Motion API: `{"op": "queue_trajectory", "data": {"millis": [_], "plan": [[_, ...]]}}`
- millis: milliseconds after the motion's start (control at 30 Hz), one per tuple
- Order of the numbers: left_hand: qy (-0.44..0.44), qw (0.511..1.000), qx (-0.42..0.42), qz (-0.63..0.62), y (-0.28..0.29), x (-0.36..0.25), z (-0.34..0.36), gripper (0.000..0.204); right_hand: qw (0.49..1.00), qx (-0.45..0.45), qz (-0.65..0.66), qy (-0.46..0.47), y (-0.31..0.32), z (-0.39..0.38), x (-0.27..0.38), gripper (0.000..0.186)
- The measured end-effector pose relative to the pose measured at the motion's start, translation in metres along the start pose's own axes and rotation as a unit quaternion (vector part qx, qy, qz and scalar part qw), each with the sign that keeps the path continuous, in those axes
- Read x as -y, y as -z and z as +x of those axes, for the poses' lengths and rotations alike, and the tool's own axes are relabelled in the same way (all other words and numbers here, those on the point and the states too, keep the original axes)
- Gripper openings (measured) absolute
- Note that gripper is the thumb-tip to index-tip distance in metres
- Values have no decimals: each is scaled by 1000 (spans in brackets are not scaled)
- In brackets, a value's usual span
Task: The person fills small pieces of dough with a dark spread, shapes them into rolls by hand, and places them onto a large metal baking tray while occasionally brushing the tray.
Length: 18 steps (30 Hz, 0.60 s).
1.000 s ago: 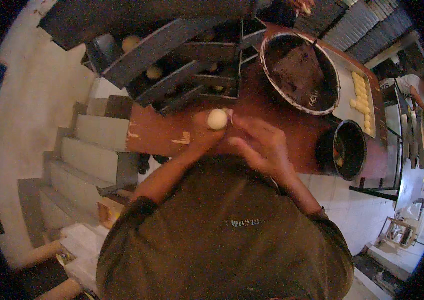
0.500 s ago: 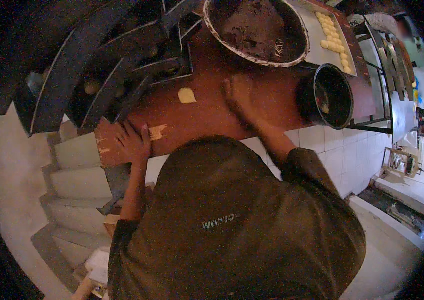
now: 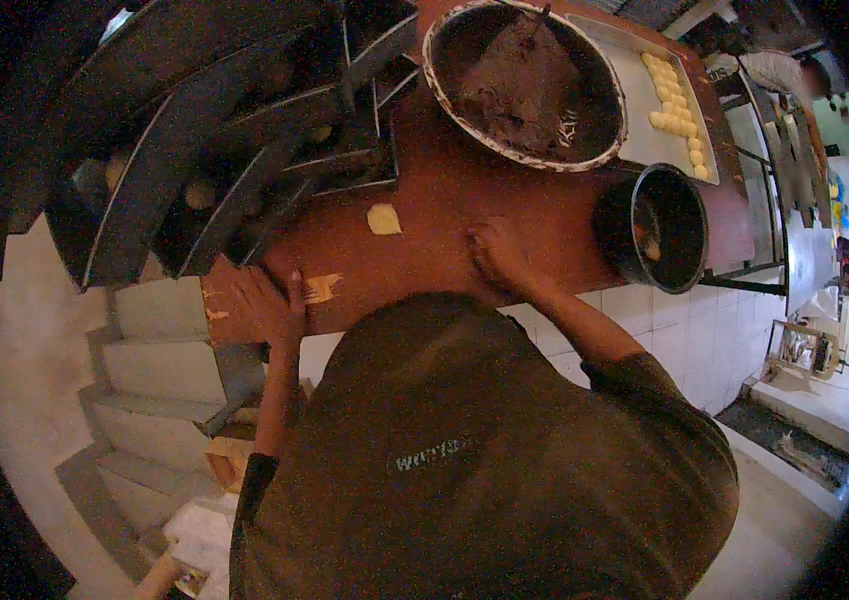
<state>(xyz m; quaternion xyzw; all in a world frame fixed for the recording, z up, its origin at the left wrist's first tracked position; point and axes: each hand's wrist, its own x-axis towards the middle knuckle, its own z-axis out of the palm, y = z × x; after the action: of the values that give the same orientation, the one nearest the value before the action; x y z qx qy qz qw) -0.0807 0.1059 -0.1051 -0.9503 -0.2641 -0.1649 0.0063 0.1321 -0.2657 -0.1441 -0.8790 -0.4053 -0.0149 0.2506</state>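
Reddish-brown and worn, the counter (image 3: 434, 270) is stretching out under both of our hands. We are resting our left hand (image 3: 269, 303) palm down near the counter's left end, its fingers spread and straight, taking hold of nothing, while a bare, pale worn patch (image 3: 320, 290) is showing just to its right. We are keeping our right hand (image 3: 497, 258) low over the counter with its fingers curling inward; it is blurring, and we cannot tell whether it is gripping anything or touching the surface. Between the two hands and a little farther from us, a flattened piece of pale yellow dough (image 3: 384, 219) is lying on the counter, touching neither hand. Beyond the left hand, dark stacked trays (image 3: 244, 140) are looming, with dim round pieces (image 3: 199, 193) sitting inside them. Straight beyond the right hand, a large round basin (image 3: 544, 164) is holding a brown mass (image 3: 519, 85). To the right of that hand, a black bucket (image 3: 624, 235) is standing near the basin, with something small and yellowish (image 3: 650, 245) showing inside. Farther off, past the basin and bucket, a shallow tray (image 3: 634, 135) is carrying small yellow dough balls (image 3: 682, 120) clustering toward its right side. Left of the left hand, pale steps (image 3: 164, 362) are descending, and well away to the right of our right hand another person (image 3: 772, 72) is standing.
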Motion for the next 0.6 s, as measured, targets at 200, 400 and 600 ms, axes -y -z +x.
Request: {"op": "queue_trajectory", "data": {"millis": [200, 400, 600], "plan": [[56, 996, 65, -40, -22, 13, -16, 78, 990, 54, -38, -127, 15, 2, -2, 32], [103, 979, -62, -165, -23, 9, -4, 75, 991, 14, 75, -108, 51, -23, 24, 40], [105, 991, -4, -78, -25, -29, 17, 74, 804, 460, 374, -48, 200, 115, 118, 42]]}}
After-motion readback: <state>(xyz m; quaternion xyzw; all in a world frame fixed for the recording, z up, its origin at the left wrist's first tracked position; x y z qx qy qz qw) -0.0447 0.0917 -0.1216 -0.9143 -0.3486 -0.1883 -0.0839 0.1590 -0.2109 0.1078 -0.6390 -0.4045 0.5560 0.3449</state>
